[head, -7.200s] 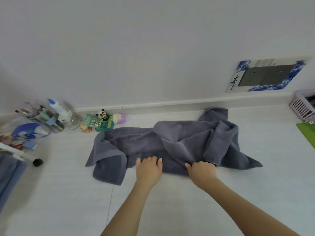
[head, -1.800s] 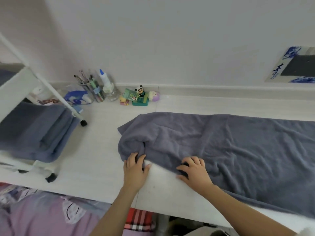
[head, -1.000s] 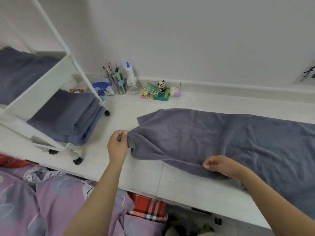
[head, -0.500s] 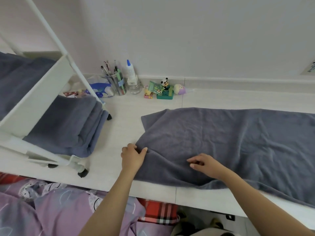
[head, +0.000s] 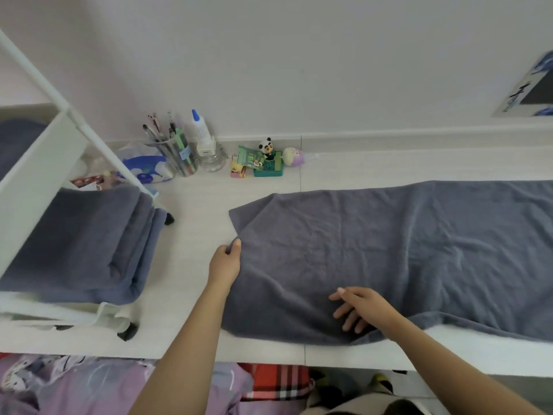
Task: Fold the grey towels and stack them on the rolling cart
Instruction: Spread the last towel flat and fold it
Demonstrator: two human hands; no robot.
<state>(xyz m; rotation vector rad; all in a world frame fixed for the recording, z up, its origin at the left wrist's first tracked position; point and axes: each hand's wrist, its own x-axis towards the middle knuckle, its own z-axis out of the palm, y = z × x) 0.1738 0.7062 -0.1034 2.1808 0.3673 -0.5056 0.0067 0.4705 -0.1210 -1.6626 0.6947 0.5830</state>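
The grey towel [head: 389, 250] lies spread flat across the centre and right of the frame. The left hand [head: 225, 263] pinches its left edge, while the right hand [head: 360, 308], fingers loosely straight, rests on its lower part.

We're in a home, likely a bedroom desk: white desktop [head: 194, 205] against a plain wall, pen cup [head: 179, 157] and glue bottle [head: 201, 131] at 11 o'clock, panda toy [head: 266, 146] at 12, patterned bedding [head: 89, 384] at 7, rolling cart [head: 36, 163] at 9.
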